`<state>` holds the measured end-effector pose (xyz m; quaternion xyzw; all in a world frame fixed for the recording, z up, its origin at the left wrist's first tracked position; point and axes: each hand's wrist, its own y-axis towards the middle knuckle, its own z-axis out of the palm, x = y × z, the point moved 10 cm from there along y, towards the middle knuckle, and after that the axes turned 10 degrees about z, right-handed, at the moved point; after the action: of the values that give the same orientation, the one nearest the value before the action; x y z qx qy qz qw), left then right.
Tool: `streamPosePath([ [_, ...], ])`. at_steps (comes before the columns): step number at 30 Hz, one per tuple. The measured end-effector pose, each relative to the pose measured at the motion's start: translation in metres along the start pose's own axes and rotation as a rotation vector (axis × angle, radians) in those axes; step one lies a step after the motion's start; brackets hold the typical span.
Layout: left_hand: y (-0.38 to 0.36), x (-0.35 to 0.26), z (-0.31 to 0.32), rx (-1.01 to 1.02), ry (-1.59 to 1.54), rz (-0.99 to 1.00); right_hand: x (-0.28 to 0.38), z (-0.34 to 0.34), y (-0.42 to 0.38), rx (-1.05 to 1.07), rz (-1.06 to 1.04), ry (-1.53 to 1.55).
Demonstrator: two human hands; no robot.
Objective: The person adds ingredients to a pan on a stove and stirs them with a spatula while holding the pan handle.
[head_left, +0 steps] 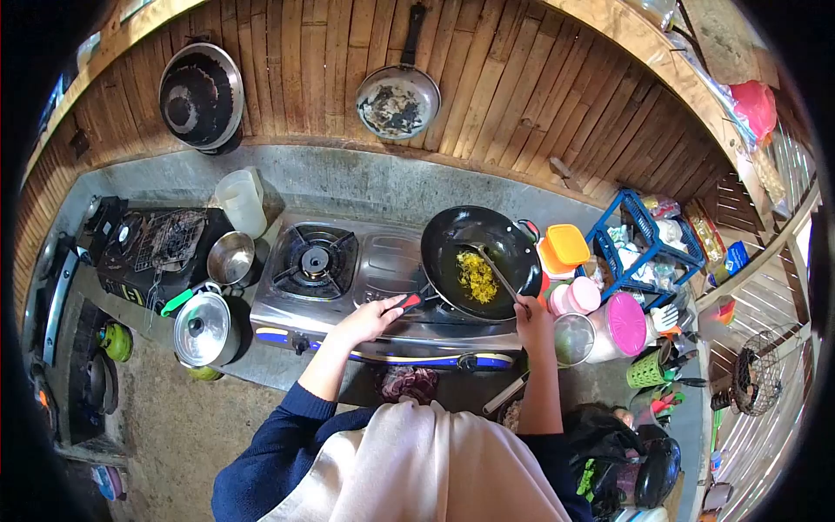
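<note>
A: Head view; how far along is the cooking?

B: The left hand (pixel 376 317) has its fingers clamped on the red handle (pixel 412 302) of the black pan (pixel 481 261); the right hand (pixel 529 311) grips a spatula (pixel 497 271) whose tip sits in the yellow food (pixel 476 277); I'd judge it mid-stir, still loose and not yet plated.

A: Room to move?

B: The left burner (pixel 314 259) stands free; to the right, lidded containers (pixel 567 244) crowd just beside the pan's rim; the worktop (pixel 365 178) runs bare at the far side.
</note>
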<state>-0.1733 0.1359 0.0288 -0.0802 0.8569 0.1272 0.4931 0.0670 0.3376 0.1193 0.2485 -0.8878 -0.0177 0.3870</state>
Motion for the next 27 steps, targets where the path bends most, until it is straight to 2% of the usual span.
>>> streamPosePath([
  [2,0.001,0.001,-0.001,-0.017,0.022,0.01,-0.001,0.0,0.001,-0.015,-0.051,-0.003],
  [9,0.0,0.001,-0.001,-0.018,0.03,0.037,-0.018,-0.029,-0.027,0.013,0.03,-0.099],
  [12,0.0,-0.005,-0.002,0.003,0.031,0.0,-0.019,-0.049,-0.042,0.037,0.06,-0.154],
  [14,-0.005,-0.013,-0.003,0.049,0.017,-0.12,-0.013,-0.064,-0.052,0.053,0.072,-0.149],
  [15,-0.005,-0.014,-0.003,0.054,0.016,-0.119,-0.011,-0.071,-0.057,0.059,0.089,-0.165],
  [18,-0.004,-0.009,0.0,0.049,-0.03,-0.107,-0.004,-0.09,-0.065,0.074,0.1,-0.197],
  [20,0.001,-0.003,0.001,0.002,-0.027,0.034,-0.004,-0.101,-0.068,0.083,0.094,-0.211],
  [21,0.001,-0.008,0.0,0.004,-0.026,0.035,-0.004,-0.107,-0.068,0.084,0.099,-0.191],
  [23,-0.003,-0.004,0.002,0.023,-0.089,-0.112,-0.003,-0.119,-0.07,0.086,0.103,-0.17],
  [27,-0.005,-0.014,-0.002,0.041,-0.053,-0.13,0.009,-0.142,-0.075,0.063,0.062,-0.209],
])
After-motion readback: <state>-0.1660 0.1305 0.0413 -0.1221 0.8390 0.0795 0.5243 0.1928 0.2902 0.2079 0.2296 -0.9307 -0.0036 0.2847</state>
